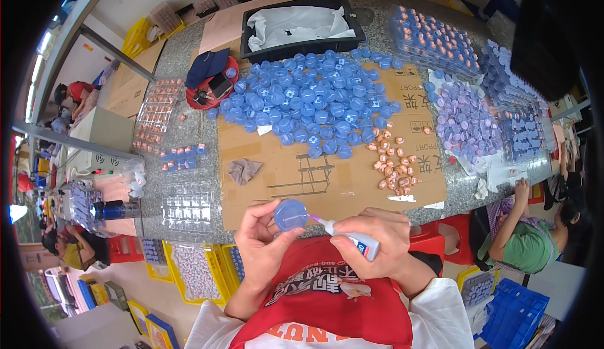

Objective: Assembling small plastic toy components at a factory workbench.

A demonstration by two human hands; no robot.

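My left hand (259, 239) holds a translucent blue round cap-like piece (290, 215) upright between thumb and fingers, its flat face toward me. My right hand (380, 236) is closed around a small white glue bottle (362, 243), tipped on its side. The bottle's thin purplish nozzle (316, 219) points left and reaches the right rim of the blue piece. Both hands are above the near edge of a cardboard sheet (264, 201). Beyond them lies a big heap of similar blue pieces (302, 100). Small orange-and-white figures (391, 168) are scattered right of centre.
A crumpled grey-brown cloth (244, 171) lies on the cardboard. Behind the heap stands a black tray (346, 39); a red basket (195, 100) holds a dark cap. Clear blister trays (189, 204) are at left, purple pieces (465, 122) at right. A co-worker (528, 236) sits at right.
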